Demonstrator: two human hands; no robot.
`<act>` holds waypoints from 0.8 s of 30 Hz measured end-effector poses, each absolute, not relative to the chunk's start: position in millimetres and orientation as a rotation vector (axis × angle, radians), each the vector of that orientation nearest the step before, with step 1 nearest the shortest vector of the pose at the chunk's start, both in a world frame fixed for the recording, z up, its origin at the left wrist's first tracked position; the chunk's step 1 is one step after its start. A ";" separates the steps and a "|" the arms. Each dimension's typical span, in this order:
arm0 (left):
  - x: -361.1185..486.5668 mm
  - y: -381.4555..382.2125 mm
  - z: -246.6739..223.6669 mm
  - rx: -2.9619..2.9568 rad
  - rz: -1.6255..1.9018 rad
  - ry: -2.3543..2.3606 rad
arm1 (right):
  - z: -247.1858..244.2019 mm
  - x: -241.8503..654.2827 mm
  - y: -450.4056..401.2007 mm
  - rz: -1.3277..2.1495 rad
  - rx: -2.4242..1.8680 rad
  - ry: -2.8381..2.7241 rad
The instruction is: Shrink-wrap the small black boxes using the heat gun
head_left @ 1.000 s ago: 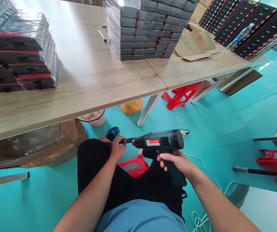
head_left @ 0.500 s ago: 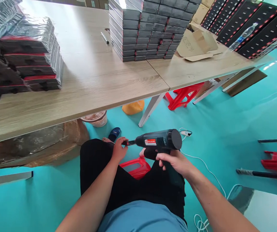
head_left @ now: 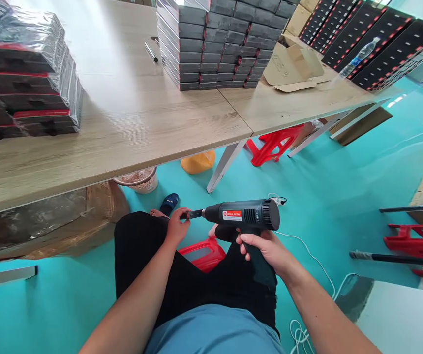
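Observation:
My right hand [head_left: 259,244] is wrapped around the handle of a dark heat gun [head_left: 246,215] with a red and white label. The gun lies nearly level above my lap, its nozzle pointing left. My left hand [head_left: 177,227] is closed on a small dark flat item [head_left: 196,214], too small to identify, right at the nozzle's tip. Whether the nozzle touches this item I cannot tell. My fingers cover its left end.
A wooden table [head_left: 123,137] stands ahead, bearing plastic-wrapped black boxes [head_left: 42,83], a tall stack of boxes [head_left: 219,49], a pen [head_left: 151,52] and flattened cardboard [head_left: 288,69]. Below are a waste basket [head_left: 143,183], a yellow bag [head_left: 198,162] and a white cable [head_left: 311,253].
The view has shifted slightly, so the table and floor things sit a little further left. The dark item has turned a little at the nozzle. Both hands keep their grip.

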State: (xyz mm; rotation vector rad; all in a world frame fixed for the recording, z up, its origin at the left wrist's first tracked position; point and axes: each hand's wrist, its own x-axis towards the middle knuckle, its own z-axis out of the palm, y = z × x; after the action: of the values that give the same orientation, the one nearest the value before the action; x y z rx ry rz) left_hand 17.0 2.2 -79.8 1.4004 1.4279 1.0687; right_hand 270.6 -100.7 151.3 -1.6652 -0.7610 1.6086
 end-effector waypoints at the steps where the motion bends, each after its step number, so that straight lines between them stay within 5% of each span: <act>1: 17.5 2.3 -79.2 1.400 1.068 1.425 | 150.9 268.9 -101.3 1.579 -1.682 -0.766; 15: 17.6 0.1 -63.4 1.393 1.032 1.388 | 160.3 247.1 -97.4 1.731 -1.608 -0.872; 24: 14.1 5.0 -63.7 0.518 1.042 1.266 | 152.8 272.6 -84.8 1.617 -1.689 -0.748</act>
State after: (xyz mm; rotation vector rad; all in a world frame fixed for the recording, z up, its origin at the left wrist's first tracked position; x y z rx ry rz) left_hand 14.1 5.0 -63.7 0.5181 1.2657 1.0421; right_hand 272.6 -84.8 152.8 -1.6890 -0.7480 1.6166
